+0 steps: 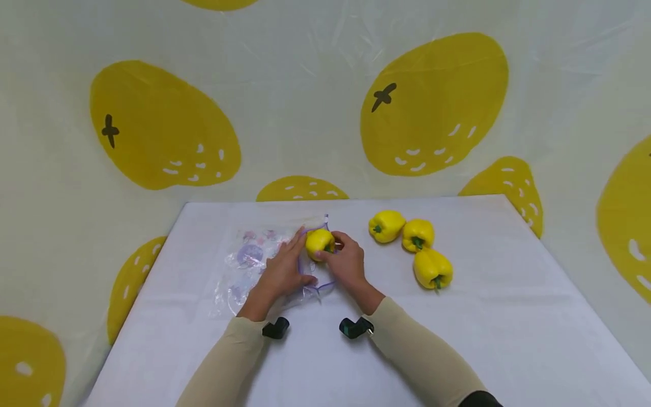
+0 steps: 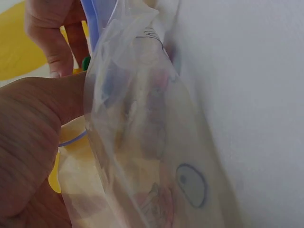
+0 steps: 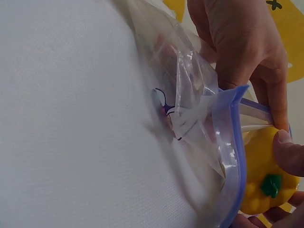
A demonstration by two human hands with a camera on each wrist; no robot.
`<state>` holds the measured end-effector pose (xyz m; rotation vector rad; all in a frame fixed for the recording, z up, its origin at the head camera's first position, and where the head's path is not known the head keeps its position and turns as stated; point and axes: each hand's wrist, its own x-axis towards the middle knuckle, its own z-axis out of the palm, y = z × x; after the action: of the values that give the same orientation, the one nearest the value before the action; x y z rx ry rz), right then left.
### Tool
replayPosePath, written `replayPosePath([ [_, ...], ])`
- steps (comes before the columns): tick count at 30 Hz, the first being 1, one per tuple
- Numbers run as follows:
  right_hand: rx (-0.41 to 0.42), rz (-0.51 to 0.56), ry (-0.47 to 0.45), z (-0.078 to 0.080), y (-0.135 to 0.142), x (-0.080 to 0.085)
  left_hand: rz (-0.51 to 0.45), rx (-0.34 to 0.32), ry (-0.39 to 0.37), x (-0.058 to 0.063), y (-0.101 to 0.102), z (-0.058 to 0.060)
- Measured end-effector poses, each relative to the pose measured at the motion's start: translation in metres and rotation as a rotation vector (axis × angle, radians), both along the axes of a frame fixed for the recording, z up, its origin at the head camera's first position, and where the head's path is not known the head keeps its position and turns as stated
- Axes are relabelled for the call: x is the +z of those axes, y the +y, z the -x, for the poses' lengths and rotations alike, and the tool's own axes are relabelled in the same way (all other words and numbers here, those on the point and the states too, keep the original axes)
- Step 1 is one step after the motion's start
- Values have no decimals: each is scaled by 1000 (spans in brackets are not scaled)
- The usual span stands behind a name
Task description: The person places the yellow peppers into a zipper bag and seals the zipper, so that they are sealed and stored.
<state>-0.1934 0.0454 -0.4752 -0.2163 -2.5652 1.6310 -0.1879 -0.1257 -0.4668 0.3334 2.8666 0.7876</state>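
Observation:
A yellow bell pepper (image 1: pixel 317 242) with a green stem sits at the mouth of a clear zip bag (image 1: pixel 249 285) with printed pictures and a purple-blue zip edge. My right hand (image 1: pixel 349 261) pinches this pepper between thumb and fingers at its stem side. In the right wrist view, the pepper (image 3: pixel 256 164) is framed by the blue zip edge (image 3: pixel 235 137). My left hand (image 1: pixel 283 272) spreads thumb and fingers against the bag's mouth, which gapes. In the left wrist view, clear plastic (image 2: pixel 142 118) covers part of the left thumb (image 2: pixel 61 95).
Three more yellow bell peppers lie in a group right of the bag: one at the back (image 1: pixel 386 226), one in the middle (image 1: pixel 418 234) and one nearer me (image 1: pixel 433 268). All rest on a white-covered table (image 1: pixel 488 339). Behind it hangs a fruit-print cloth (image 1: pixel 300 85).

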Motion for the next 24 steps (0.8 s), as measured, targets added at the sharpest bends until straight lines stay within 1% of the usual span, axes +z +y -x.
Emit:
replayPosePath([
  [4, 36, -48, 1, 2, -2, -1, 18, -1, 3, 0, -3, 1],
  [8, 44, -35, -13, 0, 0, 1, 1, -19, 14, 0, -3, 1],
  [11, 49, -23, -22, -1, 1, 2, -8, -17, 15, 0, -2, 0],
  [13, 54, -23, -21, -1, 0, 1, 7, -11, 19, 0, -1, 0],
  [19, 59, -64, -22, 1, -2, -2, 48, -3, 41, 3, -1, -1],
  [24, 70, -84, -25, 1, -3, 1, 53, -2, 63, 7, -1, -1],
])
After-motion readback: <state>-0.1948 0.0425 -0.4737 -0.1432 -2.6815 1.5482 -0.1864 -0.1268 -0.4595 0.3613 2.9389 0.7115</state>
